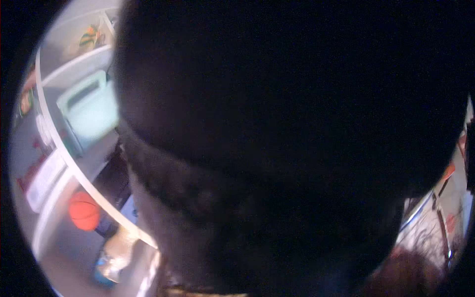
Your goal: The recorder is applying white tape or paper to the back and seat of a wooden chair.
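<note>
A large dark object [282, 123], very close to the camera, fills most of the head view and hides what lies behind it. It has a curved seam and a softer, fuzzy-looking lower part, but I cannot make out what it is. Low at the right edge is a blurred reddish-brown shape [405, 272], against the dark object, which may be part of my right hand; no fingers can be made out. My left hand does not show.
White shelving [90, 188] curves down the left, holding a mint plastic bin [91, 116], an orange basketball [84, 212], a tan-and-blue package [115, 257], a white box [45, 180] and small colourful items [89, 35]. A narrow, bright, cluttered strip shows at the right.
</note>
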`<state>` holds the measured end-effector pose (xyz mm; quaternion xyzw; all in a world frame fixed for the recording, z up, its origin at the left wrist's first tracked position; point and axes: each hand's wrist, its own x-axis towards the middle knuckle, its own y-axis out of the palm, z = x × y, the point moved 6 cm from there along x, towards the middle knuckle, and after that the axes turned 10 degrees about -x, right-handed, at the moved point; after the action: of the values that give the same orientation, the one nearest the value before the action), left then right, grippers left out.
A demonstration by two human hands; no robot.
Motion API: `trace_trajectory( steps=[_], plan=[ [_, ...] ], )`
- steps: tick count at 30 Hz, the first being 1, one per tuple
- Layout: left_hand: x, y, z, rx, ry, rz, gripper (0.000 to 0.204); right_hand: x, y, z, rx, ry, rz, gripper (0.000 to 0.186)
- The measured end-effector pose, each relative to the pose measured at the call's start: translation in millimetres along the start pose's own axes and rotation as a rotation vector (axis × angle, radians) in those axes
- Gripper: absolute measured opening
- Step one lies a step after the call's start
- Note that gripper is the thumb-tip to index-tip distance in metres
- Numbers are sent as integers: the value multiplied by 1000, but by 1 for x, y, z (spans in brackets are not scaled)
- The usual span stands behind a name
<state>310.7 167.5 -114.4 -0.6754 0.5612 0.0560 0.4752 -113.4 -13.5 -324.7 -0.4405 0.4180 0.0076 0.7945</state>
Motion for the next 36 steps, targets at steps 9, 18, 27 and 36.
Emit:
trace_trajectory(
  steps=[9,18,27,36],
  plan=[
    [42,-15,-57,106,170,92,19,11,26,7,217,89,24,50],
    [89,-53,-121,211,470,193,20,53,23,37,296,200,3,51],
    [94,-29,-274,273,821,260,21,-33,-13,99,344,103,-362,42],
    [72,9,-352,304,1024,-9,33,-94,-45,98,496,298,-509,44]
  ],
)
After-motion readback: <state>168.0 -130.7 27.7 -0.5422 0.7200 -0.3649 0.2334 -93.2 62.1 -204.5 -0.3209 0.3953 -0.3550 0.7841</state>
